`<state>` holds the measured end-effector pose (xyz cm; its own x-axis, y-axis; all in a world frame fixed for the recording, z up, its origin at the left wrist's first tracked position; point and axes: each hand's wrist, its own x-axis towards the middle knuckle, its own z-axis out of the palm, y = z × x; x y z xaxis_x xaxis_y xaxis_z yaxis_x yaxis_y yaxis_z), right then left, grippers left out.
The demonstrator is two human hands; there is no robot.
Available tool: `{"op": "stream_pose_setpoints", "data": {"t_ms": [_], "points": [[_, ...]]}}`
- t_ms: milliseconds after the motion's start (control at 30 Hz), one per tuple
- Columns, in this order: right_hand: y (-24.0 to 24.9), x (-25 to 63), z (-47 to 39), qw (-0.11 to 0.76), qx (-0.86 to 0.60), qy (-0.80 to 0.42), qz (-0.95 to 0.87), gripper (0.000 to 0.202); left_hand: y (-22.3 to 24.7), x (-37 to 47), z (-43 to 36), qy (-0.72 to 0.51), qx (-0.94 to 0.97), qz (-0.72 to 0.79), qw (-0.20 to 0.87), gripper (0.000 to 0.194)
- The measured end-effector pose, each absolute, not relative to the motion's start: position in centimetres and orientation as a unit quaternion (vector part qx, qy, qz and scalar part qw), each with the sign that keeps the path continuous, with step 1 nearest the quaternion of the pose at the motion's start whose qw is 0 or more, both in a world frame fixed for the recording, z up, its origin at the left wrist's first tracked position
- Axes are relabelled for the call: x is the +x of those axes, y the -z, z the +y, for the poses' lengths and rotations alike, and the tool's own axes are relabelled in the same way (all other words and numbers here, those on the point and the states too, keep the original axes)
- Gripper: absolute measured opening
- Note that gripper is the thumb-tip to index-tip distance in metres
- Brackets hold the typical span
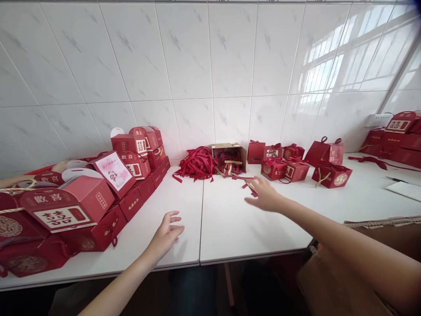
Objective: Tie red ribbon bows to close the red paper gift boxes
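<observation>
My left hand (167, 235) hovers above the white table near its front edge, fingers curved and apart, holding nothing. My right hand (265, 195) reaches toward the back of the table, its fingers spread. Just beyond its fingertips lie a few loose red and gold paper tags (251, 188); whether the fingers touch one I cannot tell. Behind them a small cardboard box (244, 158) lies on its side, with more red and gold tags (230, 163) spilling out. A heap of red ribbons (196, 163) is piled left of that box.
Many red gift boxes (130, 202) are stacked along the left, near what looks like another person's arm (11, 181). Several small red boxes (297, 170) stand at the back right. A notepad (404, 189) and pen (396, 179) lie far right; a large carton (342, 272) is below.
</observation>
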<state>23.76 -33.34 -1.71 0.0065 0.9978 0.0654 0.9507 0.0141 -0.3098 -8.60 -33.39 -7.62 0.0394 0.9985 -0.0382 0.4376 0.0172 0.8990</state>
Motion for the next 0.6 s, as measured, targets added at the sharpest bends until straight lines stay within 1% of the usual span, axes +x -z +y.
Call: {"op": "stream_pose_setpoints", "data": {"t_ms": [67,100,167,200,300,367,400,433,533,600], "points": [[3.1,23.2,-34.0,0.037,-0.618,-0.162,-0.768,0.063,7.9,-9.5,-32.9,-0.378,0.589,0.609,0.373,0.048],[3.5,23.1,-34.4,-0.014,-0.582,-0.204,-0.787,0.065,7.9,-10.3,-32.6,-0.399,0.595,0.611,0.336,0.047],[4.0,23.3,-34.9,-0.104,-0.524,-0.269,-0.801,0.069,7.0,-12.2,-31.9,-0.444,0.622,0.608,0.217,0.048],[4.0,23.5,-35.1,-0.126,-0.512,-0.284,-0.801,0.07,6.2,-13.4,-31.6,-0.461,0.632,0.607,0.141,0.048],[4.0,24.0,-35.0,-0.111,-0.53,-0.265,-0.798,0.065,2.1,-17.0,-30.6,-0.481,0.609,0.625,-0.087,0.049],[4.2,24.2,-34.8,-0.093,-0.547,-0.253,-0.793,0.062,-1.2,-18.9,-30.3,-0.476,0.575,0.631,-0.212,0.057],[4.4,24.3,-34.7,-0.085,-0.552,-0.253,-0.79,0.061,-2.8,-19.6,-30.2,-0.471,0.561,0.632,-0.253,0.058],[4.6,24.4,-34.6,-0.078,-0.554,-0.256,-0.789,0.06,-4.4,-20.1,-30.2,-0.462,0.553,0.634,-0.281,0.056],[5.2,24.5,-34.4,-0.06,-0.552,-0.266,-0.788,0.058,-8.1,-20.8,-30.3,-0.427,0.55,0.631,-0.341,0.047],[5.4,24.5,-34.4,-0.057,-0.553,-0.268,-0.787,0.057,-9.8,-21.2,-30.1,-0.385,0.542,0.653,-0.363,0.046]]}}
